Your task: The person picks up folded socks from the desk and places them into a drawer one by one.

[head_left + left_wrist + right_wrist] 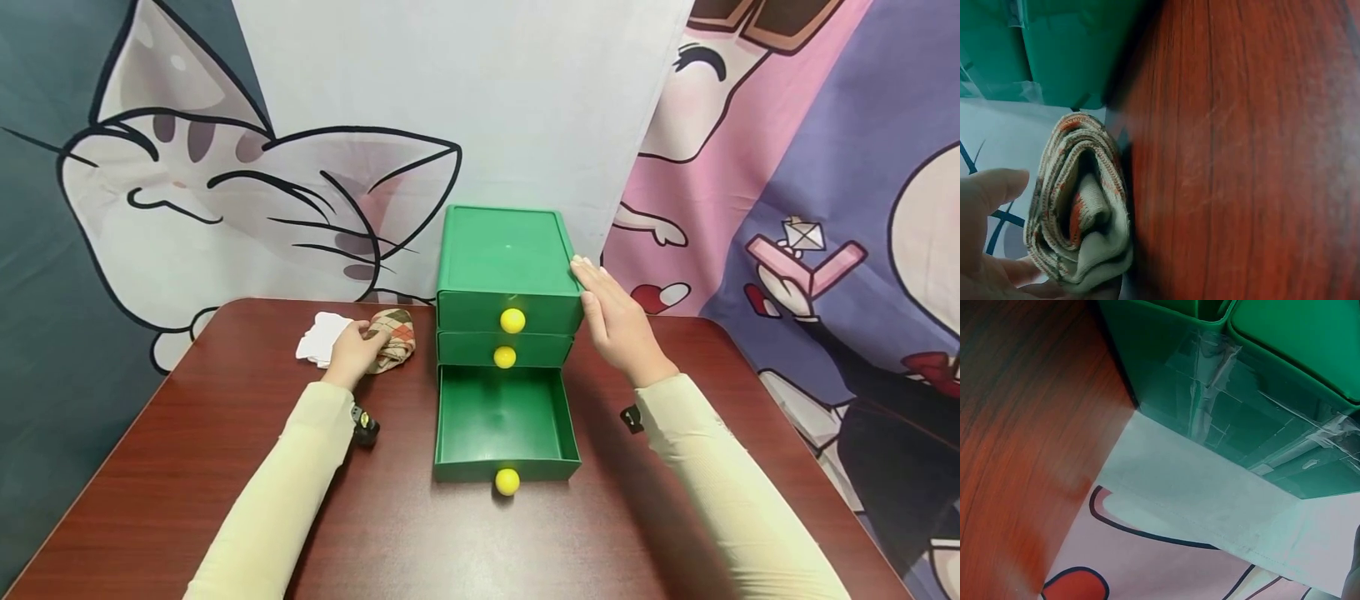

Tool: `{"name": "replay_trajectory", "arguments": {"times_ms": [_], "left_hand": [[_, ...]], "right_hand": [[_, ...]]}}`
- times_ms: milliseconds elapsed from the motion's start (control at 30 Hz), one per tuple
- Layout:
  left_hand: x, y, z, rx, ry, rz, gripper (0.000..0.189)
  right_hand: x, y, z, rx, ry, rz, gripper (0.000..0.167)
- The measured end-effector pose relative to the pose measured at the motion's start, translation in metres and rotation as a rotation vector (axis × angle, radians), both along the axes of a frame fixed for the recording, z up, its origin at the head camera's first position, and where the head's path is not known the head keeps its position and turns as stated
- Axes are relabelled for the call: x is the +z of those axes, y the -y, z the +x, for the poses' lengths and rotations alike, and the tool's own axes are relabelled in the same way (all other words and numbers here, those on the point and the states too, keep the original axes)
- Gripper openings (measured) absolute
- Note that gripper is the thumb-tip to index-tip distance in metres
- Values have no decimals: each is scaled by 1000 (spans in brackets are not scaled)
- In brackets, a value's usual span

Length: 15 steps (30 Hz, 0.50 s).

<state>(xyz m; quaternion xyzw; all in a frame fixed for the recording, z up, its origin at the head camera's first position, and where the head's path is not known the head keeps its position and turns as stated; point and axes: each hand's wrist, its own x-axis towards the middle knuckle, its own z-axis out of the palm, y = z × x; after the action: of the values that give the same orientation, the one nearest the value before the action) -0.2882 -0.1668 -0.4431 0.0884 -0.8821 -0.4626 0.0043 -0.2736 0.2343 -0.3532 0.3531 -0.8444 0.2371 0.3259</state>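
In the head view my left hand (354,353) is at a rolled argyle sock (394,340), beige with green and orange. The left wrist view shows the roll (1079,206) end-on, its layers coiled. There the thumb (997,190) stands a little apart from the roll, and other fingers reach its lower edge, partly hidden. A white folded cloth (321,337) lies just left of this hand. My right hand (618,327) rests with straight fingers along the right side of a green drawer cabinet (504,250). Its bottom drawer (501,417) is pulled out, with a bare floor.
The two upper drawers are closed, each with a yellow ball knob (512,320). Another yellow knob (507,482) sits on the bottom drawer's front. Everything stands on a reddish-brown wooden table (375,517). Behind it hangs a cartoon-printed cloth (360,67). Clear tape (1210,394) runs across the cabinet's side.
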Motion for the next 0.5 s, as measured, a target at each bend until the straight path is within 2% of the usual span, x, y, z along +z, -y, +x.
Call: {"name": "replay_trajectory", "arguments": {"times_ms": [167, 367, 500], "left_hand": [[-1, 0, -1, -1, 41, -5, 70], [-3, -3, -3, -2, 34, -21, 34], [-4, -5, -3, -1, 56, 15, 29]], "right_hand": [[1, 0, 0, -1, -2, -1, 43], [1, 0, 0, -3, -1, -3, 43], [-1, -1, -1, -5, 0, -2, 43]]}}
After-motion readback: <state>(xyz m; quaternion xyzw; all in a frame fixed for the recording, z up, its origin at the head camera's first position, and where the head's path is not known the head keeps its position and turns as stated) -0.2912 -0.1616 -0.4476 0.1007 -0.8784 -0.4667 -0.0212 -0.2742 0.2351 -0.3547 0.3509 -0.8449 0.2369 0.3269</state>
